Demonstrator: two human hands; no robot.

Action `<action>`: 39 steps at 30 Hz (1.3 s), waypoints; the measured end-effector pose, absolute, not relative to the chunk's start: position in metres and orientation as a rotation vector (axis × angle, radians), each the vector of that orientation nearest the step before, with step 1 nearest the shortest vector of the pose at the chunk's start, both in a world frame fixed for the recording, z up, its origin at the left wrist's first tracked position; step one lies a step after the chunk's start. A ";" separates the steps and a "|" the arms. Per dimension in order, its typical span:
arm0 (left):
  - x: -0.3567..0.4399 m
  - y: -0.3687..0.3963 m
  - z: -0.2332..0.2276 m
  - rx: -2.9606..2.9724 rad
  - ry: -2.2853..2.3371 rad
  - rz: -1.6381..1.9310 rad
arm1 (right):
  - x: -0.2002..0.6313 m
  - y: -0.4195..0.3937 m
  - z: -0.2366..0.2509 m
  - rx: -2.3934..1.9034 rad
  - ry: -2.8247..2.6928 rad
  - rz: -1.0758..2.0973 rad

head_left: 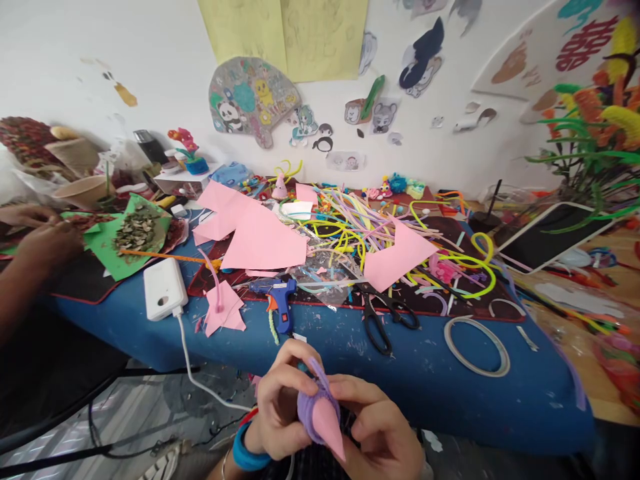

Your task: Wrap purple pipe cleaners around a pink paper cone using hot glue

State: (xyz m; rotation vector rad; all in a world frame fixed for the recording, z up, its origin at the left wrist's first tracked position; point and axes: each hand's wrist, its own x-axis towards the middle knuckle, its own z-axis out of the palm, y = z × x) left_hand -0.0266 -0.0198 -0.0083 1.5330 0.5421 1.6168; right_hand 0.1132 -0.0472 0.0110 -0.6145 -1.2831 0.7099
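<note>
Both hands pinch the pink cone (327,421) below the glue gun (280,300): left hand (280,407) fingers wrap purple pipe cleaner (311,400), right hand (380,433) grips tip. Upper part wrapped; tip bare.

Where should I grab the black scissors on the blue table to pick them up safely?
Take the black scissors by the two handle loops, which lie at the near end, toward the table's front edge. Come from that near side, probably with the right hand; the blades point away under the pink paper and pipe cleaners, so the loops are the clear, blunt part.
</note>
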 end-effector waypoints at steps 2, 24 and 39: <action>-0.030 -0.020 -0.006 1.620 0.575 1.628 | 0.113 -0.046 0.012 -0.619 -1.290 0.660; -0.050 -0.027 0.033 1.693 0.703 1.439 | 0.122 -0.043 0.009 -0.551 -1.458 0.519; -0.053 -0.032 0.030 1.873 0.692 1.419 | 0.117 -0.043 0.008 -0.563 -1.412 0.463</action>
